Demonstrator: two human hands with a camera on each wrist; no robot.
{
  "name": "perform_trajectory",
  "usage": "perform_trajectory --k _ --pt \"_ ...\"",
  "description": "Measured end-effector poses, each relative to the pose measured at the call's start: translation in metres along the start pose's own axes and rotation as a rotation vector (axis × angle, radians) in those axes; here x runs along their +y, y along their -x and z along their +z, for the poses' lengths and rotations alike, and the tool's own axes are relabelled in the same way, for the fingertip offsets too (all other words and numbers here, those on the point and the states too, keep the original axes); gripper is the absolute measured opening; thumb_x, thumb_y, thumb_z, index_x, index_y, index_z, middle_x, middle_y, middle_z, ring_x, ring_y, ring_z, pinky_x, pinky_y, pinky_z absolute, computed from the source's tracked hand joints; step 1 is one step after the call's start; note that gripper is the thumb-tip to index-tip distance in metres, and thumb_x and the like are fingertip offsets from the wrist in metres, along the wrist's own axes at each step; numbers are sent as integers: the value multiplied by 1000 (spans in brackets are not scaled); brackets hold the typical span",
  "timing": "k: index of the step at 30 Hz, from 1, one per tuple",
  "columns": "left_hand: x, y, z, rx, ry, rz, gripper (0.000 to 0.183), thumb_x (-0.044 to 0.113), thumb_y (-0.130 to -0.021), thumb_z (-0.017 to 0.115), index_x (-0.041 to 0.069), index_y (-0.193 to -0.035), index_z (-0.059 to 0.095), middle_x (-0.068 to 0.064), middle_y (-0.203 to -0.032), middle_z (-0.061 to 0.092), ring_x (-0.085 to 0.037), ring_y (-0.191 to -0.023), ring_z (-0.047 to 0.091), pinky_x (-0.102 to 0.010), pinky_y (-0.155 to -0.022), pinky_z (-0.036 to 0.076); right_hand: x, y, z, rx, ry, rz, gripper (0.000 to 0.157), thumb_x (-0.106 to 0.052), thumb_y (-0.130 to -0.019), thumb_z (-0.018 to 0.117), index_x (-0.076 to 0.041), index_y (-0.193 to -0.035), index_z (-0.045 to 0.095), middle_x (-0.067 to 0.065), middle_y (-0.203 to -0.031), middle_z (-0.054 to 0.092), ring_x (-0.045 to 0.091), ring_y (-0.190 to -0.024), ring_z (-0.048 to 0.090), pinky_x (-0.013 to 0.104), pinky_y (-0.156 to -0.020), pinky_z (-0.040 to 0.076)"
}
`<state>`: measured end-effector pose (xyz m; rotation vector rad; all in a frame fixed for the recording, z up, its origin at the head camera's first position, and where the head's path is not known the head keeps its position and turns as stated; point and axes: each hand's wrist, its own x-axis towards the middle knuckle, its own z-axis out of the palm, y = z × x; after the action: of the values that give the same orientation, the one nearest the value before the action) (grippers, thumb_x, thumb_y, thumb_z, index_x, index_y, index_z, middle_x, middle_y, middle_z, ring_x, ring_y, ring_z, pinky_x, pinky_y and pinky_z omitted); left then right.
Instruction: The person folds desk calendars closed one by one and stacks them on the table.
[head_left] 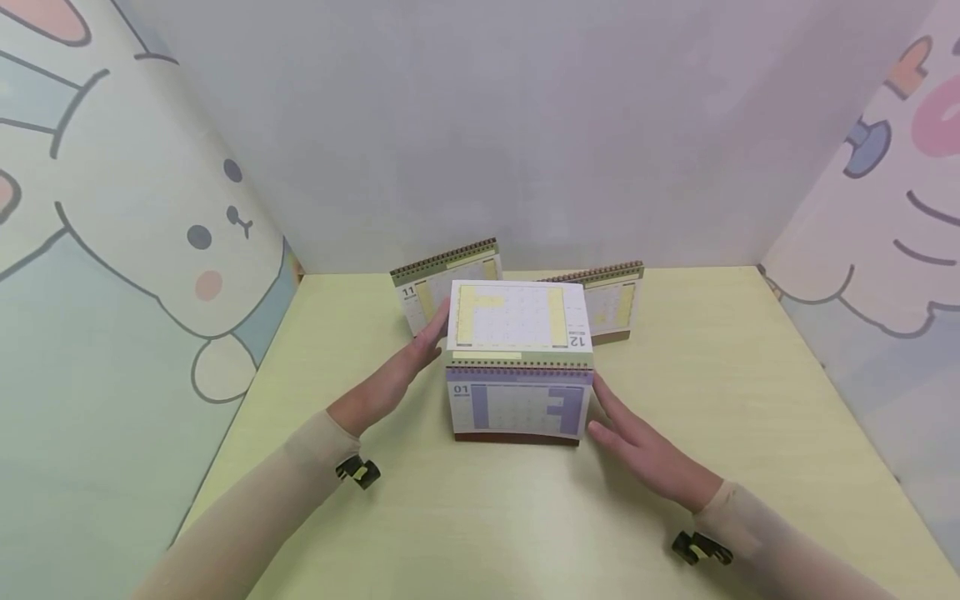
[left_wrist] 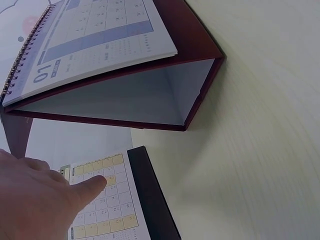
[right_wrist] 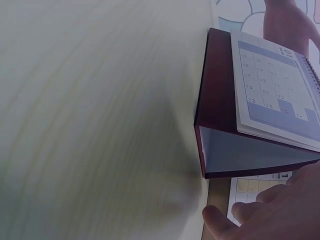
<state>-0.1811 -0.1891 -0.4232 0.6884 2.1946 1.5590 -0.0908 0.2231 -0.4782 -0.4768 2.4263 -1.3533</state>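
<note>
A spiral-bound desk calendar (head_left: 517, 408) with a purple-and-white front page stands tented on the table. Above its spiral spreads a yellow-and-white page (head_left: 517, 321). My left hand (head_left: 405, 371) lies along its left side, fingers stretched forward. On the other side, my right hand (head_left: 645, 446) has its fingertips right at the calendar's right edge. Both wrist views show the tent's hollow end and its dark red base (left_wrist: 192, 32). In the left wrist view, my thumb (left_wrist: 90, 192) overlaps a yellow-patterned calendar page.
Behind stand two more desk calendars with green headers, one at the back left (head_left: 408, 302) and one at the back right (head_left: 615, 304), partly hidden. The pale wooden table (head_left: 750, 375) meets a plain back wall (head_left: 525, 142) and cartoon-printed side walls.
</note>
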Motion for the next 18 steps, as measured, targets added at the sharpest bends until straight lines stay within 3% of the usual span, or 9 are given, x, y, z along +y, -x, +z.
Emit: perform_trajectory --k 2,4,13,18 --pt "0 0 0 1 -3 -2 65 59 -126 8 49 -188 -11 26 -198 -5 -21 -190 -2 -73 -151 12 1 0 0 -1 -4 -2 82 -37 -128 47 -16 -191 -1 17 -200 -5 56 -185 -1 11 -136 7" --pt "1 1 0 3 -6 -6 64 60 -126 8 52 -187 -10 26 -198 -5 -21 -190 -1 -73 -151 12 1 0 0 -3 -10 -5 82 -36 -128 48 -16 -191 -1 17 -201 -5 56 -185 -1 4 -129 6" --pt "4 1 -1 11 -14 -12 60 61 -126 8 60 -184 -9 22 -199 -4 -22 -190 1 -71 -152 13 -1 1 1 -2 -18 -26 81 -33 -129 47 -17 -192 -1 16 -201 -5 57 -185 -1 1 -126 7" --pt "4 1 -1 8 -18 -4 62 59 -126 6 54 -185 -11 17 -200 -6 -27 -191 0 -73 -151 13 -2 2 2 2 -18 -34 79 -33 -129 45 -15 -191 0 17 -200 -4 57 -184 -1 -1 -125 7"
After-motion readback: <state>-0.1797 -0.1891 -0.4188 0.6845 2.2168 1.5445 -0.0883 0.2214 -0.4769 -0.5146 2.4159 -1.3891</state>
